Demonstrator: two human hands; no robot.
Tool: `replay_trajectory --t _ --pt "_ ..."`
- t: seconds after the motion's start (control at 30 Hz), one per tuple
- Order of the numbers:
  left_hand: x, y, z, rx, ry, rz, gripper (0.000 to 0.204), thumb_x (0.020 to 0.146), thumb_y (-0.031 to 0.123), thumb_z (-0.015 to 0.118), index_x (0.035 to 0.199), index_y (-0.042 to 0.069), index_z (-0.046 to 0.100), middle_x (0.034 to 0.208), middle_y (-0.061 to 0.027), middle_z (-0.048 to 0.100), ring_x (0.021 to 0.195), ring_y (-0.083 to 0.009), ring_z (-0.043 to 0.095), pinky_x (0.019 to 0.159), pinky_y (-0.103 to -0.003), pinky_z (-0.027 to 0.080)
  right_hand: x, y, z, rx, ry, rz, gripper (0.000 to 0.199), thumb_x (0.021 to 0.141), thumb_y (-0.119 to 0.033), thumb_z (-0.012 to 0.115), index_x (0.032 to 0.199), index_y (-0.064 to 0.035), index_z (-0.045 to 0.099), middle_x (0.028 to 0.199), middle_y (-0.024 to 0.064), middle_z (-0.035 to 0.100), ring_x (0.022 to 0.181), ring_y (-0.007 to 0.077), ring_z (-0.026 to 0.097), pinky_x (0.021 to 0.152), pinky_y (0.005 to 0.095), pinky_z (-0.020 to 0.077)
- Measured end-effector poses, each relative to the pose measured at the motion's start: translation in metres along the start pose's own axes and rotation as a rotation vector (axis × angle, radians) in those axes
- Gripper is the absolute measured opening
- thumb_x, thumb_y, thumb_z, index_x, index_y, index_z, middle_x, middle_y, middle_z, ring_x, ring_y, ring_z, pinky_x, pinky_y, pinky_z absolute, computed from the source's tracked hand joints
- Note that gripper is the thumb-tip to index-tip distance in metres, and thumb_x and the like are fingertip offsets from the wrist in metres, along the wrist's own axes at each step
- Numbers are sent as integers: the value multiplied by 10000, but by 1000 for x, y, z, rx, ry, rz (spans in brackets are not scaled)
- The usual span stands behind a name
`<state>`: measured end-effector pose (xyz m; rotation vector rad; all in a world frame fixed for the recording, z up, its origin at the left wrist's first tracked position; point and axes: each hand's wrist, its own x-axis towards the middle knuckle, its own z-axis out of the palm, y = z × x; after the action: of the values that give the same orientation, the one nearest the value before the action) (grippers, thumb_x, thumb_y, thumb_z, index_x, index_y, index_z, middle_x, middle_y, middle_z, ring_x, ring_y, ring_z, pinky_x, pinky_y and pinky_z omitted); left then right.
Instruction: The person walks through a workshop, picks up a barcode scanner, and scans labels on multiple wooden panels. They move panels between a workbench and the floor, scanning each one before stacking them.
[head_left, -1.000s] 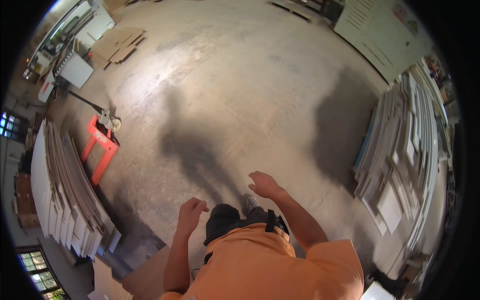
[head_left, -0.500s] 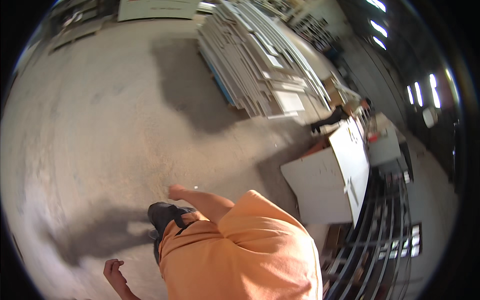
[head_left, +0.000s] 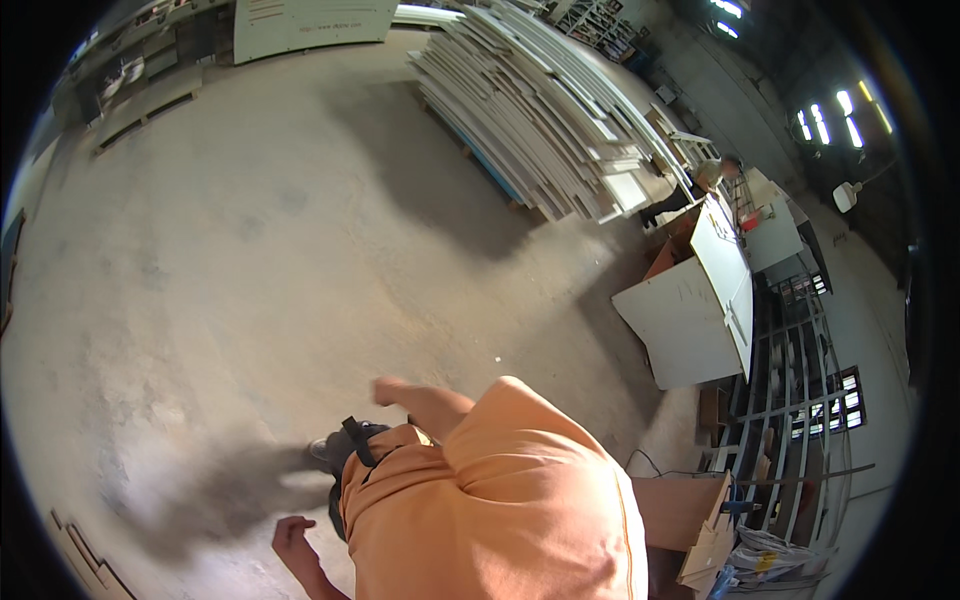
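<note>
Board stack (head_left: 525, 120) stands over floor (head_left: 270, 270); left hand (head_left: 292, 540) well apart from it, right hand (head_left: 388, 391) nearer, white desk (head_left: 680, 325) near its right end. Grips: cannot tell, small, blurred. Step, judged: walking; contact calls for approach.

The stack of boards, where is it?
In the head view, the stack of boards is near the top, slightly right, up and left of the white table.

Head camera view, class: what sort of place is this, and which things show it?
Probably a workshop or warehouse for boards: a large stack of flat white-and-grey boards, a boxy white panel-sided bench and a wide grey-brown concrete-looking floor.
</note>
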<state>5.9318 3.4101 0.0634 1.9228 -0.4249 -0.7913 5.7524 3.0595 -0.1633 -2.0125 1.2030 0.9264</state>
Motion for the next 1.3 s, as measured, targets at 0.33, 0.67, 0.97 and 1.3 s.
replay_trajectory --t 0.33,0.67,0.97,1.3 --pt "200 -50 -274 379 148 574 230 886 132 497 879 -28 663 767 -120 697 436 -137 460 374 -237 254 0 -664 -156 315 385 -1166 293 753 -182 650 989 -8 661 987 214 680 975 401 637 827 481 512" --pt "419 7 -598 -38 255 -84 670 1010 470 410 594 -22 595 729 -173 688 327 -152 355 331 -281 272 100 -633 -89 15 104 40 235 798 -123 588 947 -27 743 1036 221 700 941 343 684 788 454 551" --pt "569 -50 -787 -28 238 -302 678 1011 464 414 560 -20 565 681 -184 667 327 -145 338 358 -272 312 216 -803 -99 243 158 279 305 822 -141 556 1055 -47 730 1136 183 693 1082 350 659 879 445 544" --pt "707 118 -1026 -24 345 121 288 943 91 506 777 -68 681 865 -125 712 612 -166 615 558 -284 469 248 -1502 -293 363 354 -1040 273 860 -222 668 1031 -9 664 1009 181 695 903 330 689 792 406 553"
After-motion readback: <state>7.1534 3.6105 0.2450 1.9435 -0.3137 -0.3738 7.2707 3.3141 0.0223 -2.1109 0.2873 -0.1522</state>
